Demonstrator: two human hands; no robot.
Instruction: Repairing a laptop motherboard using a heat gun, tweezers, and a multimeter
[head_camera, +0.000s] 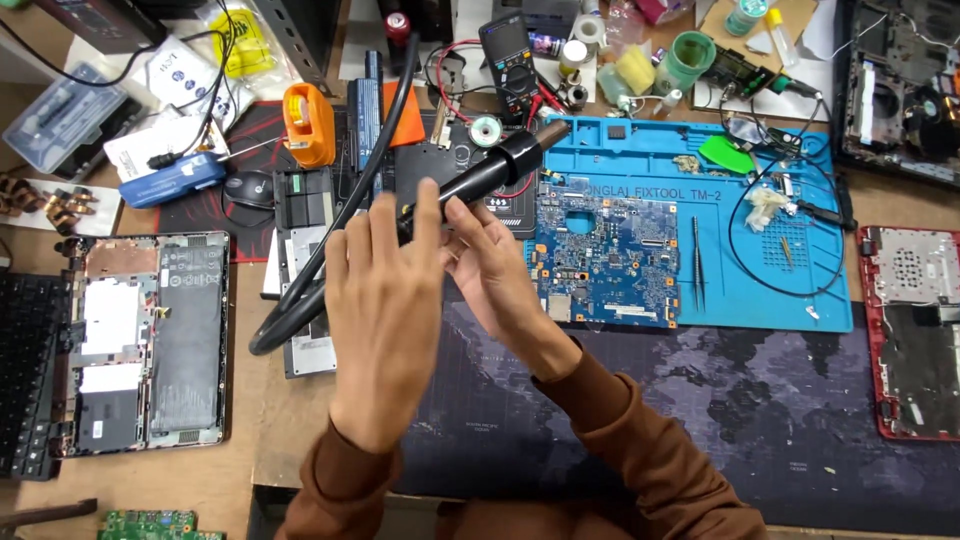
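My right hand (490, 265) is closed around the rear of a black hot-air tool handle (505, 165), which slants up to the right with its metal nozzle over the edge of a blue work mat (760, 270). My left hand (385, 300) is held flat in front of it, back to the camera. Its fingers are straight and apart, and the tips rest against the handle's back end. A thick black hose (340, 230) runs from the handle, loops down to the left and climbs toward the top of the desk. A blue circuit board (605, 260) lies on the mat just right of my hands.
Tweezers (697, 265) lie beside the board. An opened laptop base (150, 340) sits at the left and a red one (915, 330) at the right edge. A multimeter (508, 55), an orange tool (310, 125), a mouse (250, 188) and cables crowd the back. A dark desk mat (780, 400) covers the front.
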